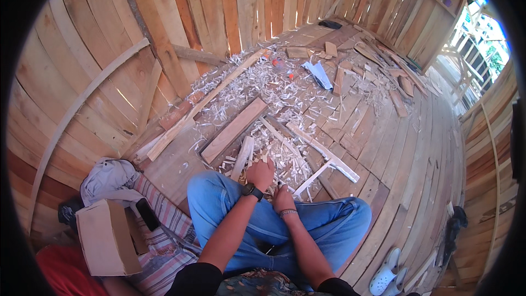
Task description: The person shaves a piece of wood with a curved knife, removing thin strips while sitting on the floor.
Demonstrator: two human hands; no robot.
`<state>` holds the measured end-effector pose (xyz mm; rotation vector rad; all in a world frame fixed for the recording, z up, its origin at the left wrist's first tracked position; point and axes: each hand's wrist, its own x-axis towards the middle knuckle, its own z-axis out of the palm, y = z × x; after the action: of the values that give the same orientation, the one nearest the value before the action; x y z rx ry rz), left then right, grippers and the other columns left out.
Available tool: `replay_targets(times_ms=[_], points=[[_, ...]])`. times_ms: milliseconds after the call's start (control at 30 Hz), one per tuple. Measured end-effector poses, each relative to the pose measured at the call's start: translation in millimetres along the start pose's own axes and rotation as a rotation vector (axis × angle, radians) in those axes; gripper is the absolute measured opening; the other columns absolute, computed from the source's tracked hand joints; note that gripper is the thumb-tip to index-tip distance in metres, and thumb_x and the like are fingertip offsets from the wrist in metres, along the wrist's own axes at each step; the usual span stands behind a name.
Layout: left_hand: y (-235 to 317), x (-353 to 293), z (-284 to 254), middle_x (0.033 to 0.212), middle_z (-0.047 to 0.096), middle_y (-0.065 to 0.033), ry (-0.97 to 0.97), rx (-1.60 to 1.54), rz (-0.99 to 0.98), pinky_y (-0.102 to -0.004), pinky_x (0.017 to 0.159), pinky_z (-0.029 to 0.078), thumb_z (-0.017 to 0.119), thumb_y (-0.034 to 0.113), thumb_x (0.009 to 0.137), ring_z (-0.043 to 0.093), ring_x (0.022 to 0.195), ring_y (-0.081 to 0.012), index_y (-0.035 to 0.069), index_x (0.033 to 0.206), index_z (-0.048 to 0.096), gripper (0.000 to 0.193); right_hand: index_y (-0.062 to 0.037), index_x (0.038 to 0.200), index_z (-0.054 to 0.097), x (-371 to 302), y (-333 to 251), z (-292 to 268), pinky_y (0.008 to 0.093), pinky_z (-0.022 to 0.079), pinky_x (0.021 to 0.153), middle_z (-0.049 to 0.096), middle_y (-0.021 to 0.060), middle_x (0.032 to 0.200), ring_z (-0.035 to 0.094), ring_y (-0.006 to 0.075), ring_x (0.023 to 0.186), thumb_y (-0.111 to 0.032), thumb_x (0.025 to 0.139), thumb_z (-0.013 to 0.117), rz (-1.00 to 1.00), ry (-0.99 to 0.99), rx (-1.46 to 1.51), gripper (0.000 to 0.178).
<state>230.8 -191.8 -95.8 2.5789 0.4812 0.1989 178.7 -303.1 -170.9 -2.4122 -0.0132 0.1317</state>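
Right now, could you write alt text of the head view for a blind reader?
A person sits with left hand and right hand close together by pale wood shavings, any held items unclear. A reddish plank lies ahead; a cardboard box sits left.

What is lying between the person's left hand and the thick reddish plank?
In the head view, a short pale piece of wood lies there, with shavings around it.
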Motion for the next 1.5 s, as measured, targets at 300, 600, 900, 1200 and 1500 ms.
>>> replay_targets(times_ms=[300, 600, 900, 1200, 1500], points=[[-5.2, -2.1, -9.8, 0.070, 0.062, -0.0227, -0.048, -0.026, -0.007, -0.0459, 0.061, 0.049, 0.033, 0.039, 0.088, 0.062, 0.066, -0.0373, -0.001, 0.073, 0.064, 0.053, 0.0023, 0.093, 0.038, -2.3, -23.5, -12.3, 0.0559, 0.040, 0.057, 0.055, 0.0314, 0.069, 0.053, 0.0490, 0.067, -0.023, 0.089, 0.043, -0.011, 0.025, 0.005, 0.026], [9.3, -5.7, -9.9, 0.071, 0.062, -0.0232, -0.079, -0.046, 0.016, -0.0459, 0.061, 0.049, 0.033, 0.039, 0.088, 0.062, 0.067, -0.0379, -0.001, 0.072, 0.065, 0.053, 0.0027, 0.094, 0.038, 6.2, 14.2, 4.4, 0.0553, 0.040, 0.058, 0.056, 0.0310, 0.071, 0.053, 0.0484, 0.068, -0.025, 0.089, 0.043, -0.082, 0.060, 0.005, 0.028], [1.5, -6.5, -8.2, 0.069, 0.062, -0.0232, -0.026, -0.023, 0.022, -0.0450, 0.059, 0.049, 0.033, 0.039, 0.088, 0.062, 0.065, -0.0375, -0.001, 0.069, 0.065, 0.054, 0.0030, 0.090, 0.041, 0.7, -9.7, -8.9, 0.0540, 0.041, 0.062, 0.056, 0.0302, 0.072, 0.054, 0.0472, 0.070, -0.024, 0.089, 0.044, -0.016, 0.042, 0.042, 0.027], [-7.0, -5.7, -14.8, 0.069, 0.061, -0.0238, 0.002, -0.026, 0.000, -0.0461, 0.060, 0.049, 0.033, 0.040, 0.087, 0.061, 0.065, -0.0381, -0.001, 0.070, 0.065, 0.054, 0.0009, 0.093, 0.040, 1.0, -36.6, -22.7, 0.0556, 0.039, 0.059, 0.056, 0.0270, 0.069, 0.053, 0.0482, 0.068, -0.024, 0.091, 0.041, -0.054, 0.086, 0.091, 0.025], [-6.8, -7.9, -10.6, 0.065, 0.060, -0.0229, -0.003, -0.030, -0.046, -0.0478, 0.059, 0.048, 0.036, 0.040, 0.087, 0.060, 0.063, -0.0400, -0.001, 0.065, 0.064, 0.054, 0.0015, 0.092, 0.039, 6.9, -14.7, 2.0, 0.0562, 0.041, 0.058, 0.056, 0.0312, 0.070, 0.054, 0.0481, 0.067, -0.027, 0.090, 0.042, -0.019, 0.064, 0.013, 0.029]])
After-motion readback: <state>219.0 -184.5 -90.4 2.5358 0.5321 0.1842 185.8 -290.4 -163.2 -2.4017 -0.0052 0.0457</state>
